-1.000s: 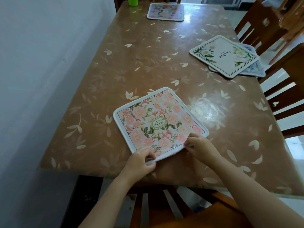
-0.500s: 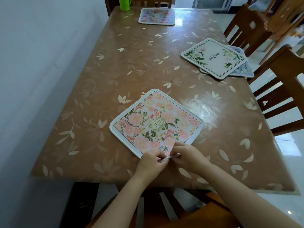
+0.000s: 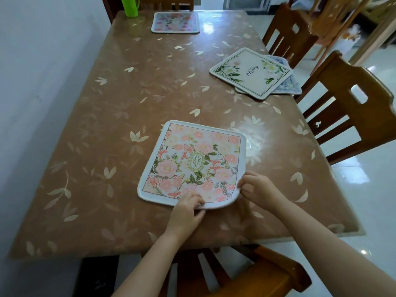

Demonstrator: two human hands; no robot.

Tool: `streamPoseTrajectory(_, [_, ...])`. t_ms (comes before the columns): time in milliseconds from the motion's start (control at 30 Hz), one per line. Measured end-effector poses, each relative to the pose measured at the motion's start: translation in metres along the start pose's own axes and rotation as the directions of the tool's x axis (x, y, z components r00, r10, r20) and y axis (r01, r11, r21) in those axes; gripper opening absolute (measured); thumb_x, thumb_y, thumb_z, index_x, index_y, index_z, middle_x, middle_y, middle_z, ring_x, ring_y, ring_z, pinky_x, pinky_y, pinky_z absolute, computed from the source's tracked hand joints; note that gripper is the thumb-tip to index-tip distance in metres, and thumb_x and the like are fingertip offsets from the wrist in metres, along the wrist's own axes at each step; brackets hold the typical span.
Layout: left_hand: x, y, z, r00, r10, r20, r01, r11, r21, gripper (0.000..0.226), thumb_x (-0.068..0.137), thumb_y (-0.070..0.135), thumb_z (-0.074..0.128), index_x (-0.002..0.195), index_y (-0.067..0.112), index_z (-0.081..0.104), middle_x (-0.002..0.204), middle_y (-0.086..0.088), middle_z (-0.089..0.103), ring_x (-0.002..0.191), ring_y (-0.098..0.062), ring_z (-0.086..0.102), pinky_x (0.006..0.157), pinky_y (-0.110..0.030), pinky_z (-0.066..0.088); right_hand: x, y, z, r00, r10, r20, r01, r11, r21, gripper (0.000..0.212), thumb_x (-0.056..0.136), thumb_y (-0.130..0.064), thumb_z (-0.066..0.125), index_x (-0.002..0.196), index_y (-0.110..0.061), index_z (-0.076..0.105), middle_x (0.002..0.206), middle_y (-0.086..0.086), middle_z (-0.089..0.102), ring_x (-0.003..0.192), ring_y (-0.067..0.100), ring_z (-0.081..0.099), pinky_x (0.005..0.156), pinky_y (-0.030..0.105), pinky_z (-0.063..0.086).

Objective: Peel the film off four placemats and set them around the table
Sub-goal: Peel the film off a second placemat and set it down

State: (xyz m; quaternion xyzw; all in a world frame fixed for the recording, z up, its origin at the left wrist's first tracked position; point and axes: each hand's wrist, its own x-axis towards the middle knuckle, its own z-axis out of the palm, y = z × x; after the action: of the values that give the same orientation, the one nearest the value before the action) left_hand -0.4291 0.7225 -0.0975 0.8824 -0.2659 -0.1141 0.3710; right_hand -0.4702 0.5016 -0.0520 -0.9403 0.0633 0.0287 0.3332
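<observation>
While left hand (image 3: 186, 213) and right hand (image 3: 257, 188) pinch its near edge, pink placemat (image 3: 192, 146) lies on table (image 3: 128, 93).

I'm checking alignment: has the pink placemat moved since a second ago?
Yes. The pink placemat has turned: before, a corner pointed at the near edge of the table; now a side runs roughly along it.

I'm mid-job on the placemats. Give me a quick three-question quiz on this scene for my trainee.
1. True or false: the white-and-green placemat lies on top of the blue placemat.
2. How many placemats are on the table?
3. The right hand pinches which part of the pink placemat? A) far edge B) near right corner C) centre

Key: 1 true; 2 four; 3 B.
</observation>
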Motion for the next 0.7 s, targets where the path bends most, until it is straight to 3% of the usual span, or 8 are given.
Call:
streamPoseTrajectory(100, [0.006, 0.0, -0.002, 0.999, -0.041, -0.033, 0.036, 0.991, -0.13, 0.007, 0.073, 0.003, 0.07, 0.079, 0.004, 0.066, 0.088, -0.009, 0.065, 0.085, -0.019, 0.058, 0.076, -0.02, 0.046, -0.001, 0.004, -0.003, 1.0, -0.011, -0.021, 0.011, 0.999, -0.042, 0.004, 0.075, 0.0, 0.067, 0.078, -0.004, 0.066, 0.108, 0.008, 0.064, 0.097, 0.025, 0.062, 0.083, 0.024, 0.049])
streamPoseTrajectory(233, [0.011, 0.004, -0.001, 0.996, -0.072, -0.045, 0.061, 0.976, -0.208, 0.007, 0.071, 0.003, 0.072, 0.074, 0.007, 0.068, 0.079, -0.006, 0.064, 0.076, -0.019, 0.061, 0.069, -0.023, 0.051, -0.01, 0.0, 0.008, 0.998, -0.014, 0.065, 0.026, 0.982, -0.188, 0.014, 0.078, -0.009, 0.061, 0.092, -0.01, 0.063, 0.109, 0.005, 0.06, 0.1, 0.024, 0.056, 0.076, 0.031, 0.048])
streamPoseTrajectory(333, [0.015, 0.011, 0.003, 0.997, -0.07, -0.035, 0.061, 0.975, -0.215, 0.005, 0.072, 0.005, 0.072, 0.073, 0.008, 0.068, 0.078, -0.005, 0.063, 0.076, -0.019, 0.06, 0.07, -0.033, 0.053, -0.015, -0.013, 0.023, 0.99, -0.069, 0.126, 0.09, 0.981, -0.17, 0.014, 0.078, -0.014, 0.062, 0.091, -0.009, 0.06, 0.104, 0.007, 0.058, 0.096, 0.025, 0.053, 0.073, 0.035, 0.046])
streamPoseTrajectory(433, [0.017, 0.021, 0.01, 0.997, -0.068, -0.034, 0.059, 0.974, -0.218, 0.005, 0.073, 0.009, 0.071, 0.071, 0.01, 0.067, 0.077, -0.005, 0.062, 0.074, -0.018, 0.059, 0.069, -0.038, 0.052, -0.008, -0.025, 0.033, 0.993, -0.051, 0.108, 0.063, 0.993, -0.103, 0.01, 0.08, -0.014, 0.06, 0.088, -0.007, 0.061, 0.098, 0.009, 0.057, 0.092, 0.026, 0.052, 0.073, 0.036, 0.046])
streamPoseTrajectory(633, [0.014, 0.017, 0.011, 0.998, -0.055, -0.01, 0.053, 0.979, -0.195, 0.007, 0.074, 0.006, 0.069, 0.079, 0.009, 0.065, 0.084, -0.006, 0.061, 0.082, -0.018, 0.058, 0.075, -0.035, 0.052, -0.002, -0.024, 0.036, 0.992, 0.009, 0.127, 0.0, 0.997, -0.072, 0.009, 0.081, -0.008, 0.059, 0.085, -0.006, 0.066, 0.097, 0.01, 0.059, 0.09, 0.025, 0.055, 0.072, 0.034, 0.046])
streamPoseTrajectory(700, [0.01, 0.007, 0.006, 0.997, -0.069, -0.025, 0.064, 0.984, -0.167, 0.014, 0.073, 0.002, 0.068, 0.086, 0.008, 0.064, 0.089, -0.005, 0.062, 0.086, -0.018, 0.058, 0.079, -0.028, 0.05, -0.004, -0.021, 0.035, 0.994, 0.012, 0.105, -0.006, 0.998, -0.062, 0.007, 0.079, -0.006, 0.06, 0.083, -0.005, 0.066, 0.096, 0.011, 0.059, 0.089, 0.025, 0.054, 0.073, 0.035, 0.048])
